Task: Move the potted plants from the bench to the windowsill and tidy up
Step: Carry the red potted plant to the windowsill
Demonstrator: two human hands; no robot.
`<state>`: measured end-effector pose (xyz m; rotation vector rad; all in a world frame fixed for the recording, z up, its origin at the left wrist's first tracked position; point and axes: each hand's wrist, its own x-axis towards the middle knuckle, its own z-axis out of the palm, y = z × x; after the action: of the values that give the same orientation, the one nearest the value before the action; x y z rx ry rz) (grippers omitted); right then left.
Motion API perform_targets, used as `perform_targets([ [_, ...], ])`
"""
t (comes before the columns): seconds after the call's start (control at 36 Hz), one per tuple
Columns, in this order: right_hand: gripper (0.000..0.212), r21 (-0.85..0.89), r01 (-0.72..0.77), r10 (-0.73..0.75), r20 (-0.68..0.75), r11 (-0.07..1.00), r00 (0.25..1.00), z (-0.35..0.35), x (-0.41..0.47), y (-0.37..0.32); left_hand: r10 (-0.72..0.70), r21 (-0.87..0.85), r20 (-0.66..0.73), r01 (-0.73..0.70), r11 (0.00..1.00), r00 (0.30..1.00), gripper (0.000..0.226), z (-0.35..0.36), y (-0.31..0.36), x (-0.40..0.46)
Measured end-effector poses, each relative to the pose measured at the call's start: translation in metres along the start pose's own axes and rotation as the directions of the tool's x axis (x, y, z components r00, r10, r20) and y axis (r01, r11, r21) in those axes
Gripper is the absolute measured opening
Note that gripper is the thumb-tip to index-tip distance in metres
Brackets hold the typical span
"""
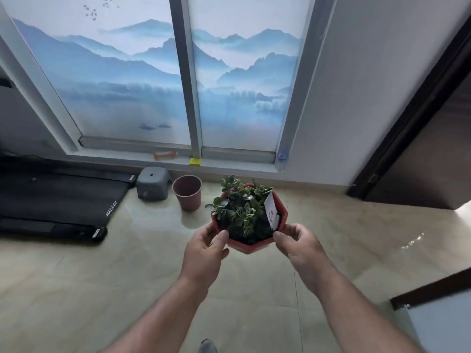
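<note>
Above floor, hands (251, 247) hold upright potted plant (248, 217)

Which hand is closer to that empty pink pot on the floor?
Left. The left hand grips the red planter just right of the pink pot; the right hand holds the planter's far side.

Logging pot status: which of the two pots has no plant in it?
The round pink pot on the floor beside the grey stool; the red one, held by both hands, is planted.

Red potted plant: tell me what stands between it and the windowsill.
Nothing visible blocks the way. The red potted plant, held by left hand and right hand, faces open windowsill between yellow tag and clear cup.
</note>
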<state>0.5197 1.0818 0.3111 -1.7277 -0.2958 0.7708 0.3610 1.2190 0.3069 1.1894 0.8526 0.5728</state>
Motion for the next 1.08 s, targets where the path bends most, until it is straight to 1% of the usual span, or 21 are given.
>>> perform_targets([
  [0.11, 0.023, 0.014, -0.012, 0.012, 0.002, 1.000, 1.000, 0.023, 0.060, -0.029, -0.009, -0.018, -0.007, 0.008, 1.000, 1.000, 0.024, -0.004, 0.023, 0.066],
  [0.22, 0.041, 0.038, -0.021, 0.022, -0.005, 0.999, 1.000, 0.039, 0.114, -0.054, -0.008, 0.002, -0.002, 0.008, 1.000, 1.000, 0.022, 0.001, 0.046, 0.130],
  [0.28, 0.044, 0.052, -0.030, 0.031, -0.012, 0.998, 0.999, 0.041, 0.150, -0.066, -0.011, 0.012, 0.005, 0.011, 1.000, 1.000, 0.022, 0.008, 0.054, 0.166],
  [0.44, 0.022, 0.065, -0.027, 0.027, -0.002, 0.998, 1.000, 0.040, 0.255, -0.086, -0.026, 0.025, 0.007, 0.025, 0.999, 1.000, 0.018, 0.035, 0.063, 0.262],
  [0.5, 0.021, 0.051, -0.038, 0.038, 0.007, 0.998, 0.999, 0.042, 0.286, -0.092, -0.038, 0.031, -0.014, 0.039, 0.999, 0.999, 0.018, 0.044, 0.067, 0.290],
  [0.58, 0.021, 0.049, -0.038, 0.036, 0.040, 0.998, 0.999, 0.039, 0.356, -0.107, -0.025, 0.043, -0.048, 0.027, 0.999, 0.999, 0.020, 0.066, 0.075, 0.352],
  [0.64, 0.021, 0.031, -0.043, 0.042, 0.047, 0.999, 0.998, 0.040, 0.393, -0.118, -0.057, 0.045, -0.074, 0.061, 0.997, 0.996, 0.023, 0.076, 0.083, 0.384],
  [0.81, 0.019, -0.033, -0.056, 0.058, 0.086, 0.998, 0.995, 0.049, 0.473, -0.156, -0.074, 0.012, -0.116, 0.076, 0.997, 0.990, 0.030, 0.091, 0.098, 0.463],
  [0.92, 0.019, -0.075, -0.070, 0.077, 0.107, 0.995, 0.991, 0.064, 0.523, -0.174, -0.081, 0.005, -0.132, 0.082, 0.997, 0.988, 0.026, 0.091, 0.106, 0.514],
  [1.08, 0.018, -0.116, -0.097, 0.109, 0.098, 0.988, 0.989, 0.108, 0.607, -0.192, -0.133, -0.018, -0.141, 0.131, 0.991, 0.981, 0.032, 0.069, 0.103, 0.610],
])
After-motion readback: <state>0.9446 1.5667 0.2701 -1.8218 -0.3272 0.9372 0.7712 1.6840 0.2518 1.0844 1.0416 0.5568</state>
